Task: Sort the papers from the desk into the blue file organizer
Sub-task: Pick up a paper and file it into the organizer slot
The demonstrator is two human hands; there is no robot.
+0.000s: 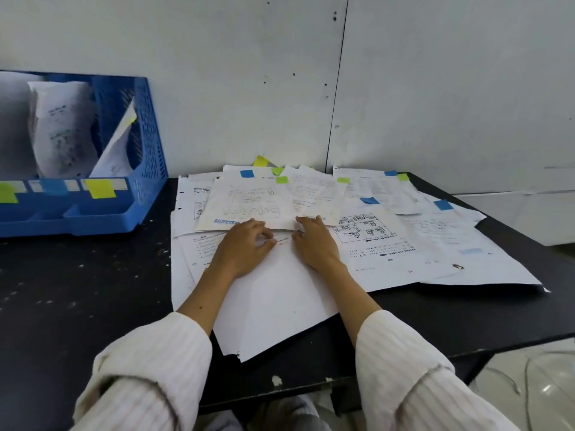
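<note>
On the dark surface (93,290), both hands are down on the papers (389,244), side by side. The left hand (241,248) has its fingers (264,233) curled at the near edge of a sheet (249,203) stamped in blue letters, and they look to be pinching that edge. The right hand (314,241) lies just beside it, fingers loosely bent with their tips on the same edge; whether they grip it or only press, I cannot tell. Under both palms sits a large blank sheet (273,300), its near corner hanging past the surface edge. Just right of the right fingers there is a page with cartoon panels (361,227). Beyond the fingertips the pile fans out toward the wall (249,73), dotted with blue tabs (247,173) and green tabs (281,180). Well left of the left fingers and farther back stands the organizer (149,150), blue with perforated walls, already holding papers: 1 bulging bundle (62,129) and 1 leaning sheet (116,150). A yellow note (101,188) and a green note (7,192) are stuck to its front. White striped sleeves (149,368) cover both forearms.
</note>
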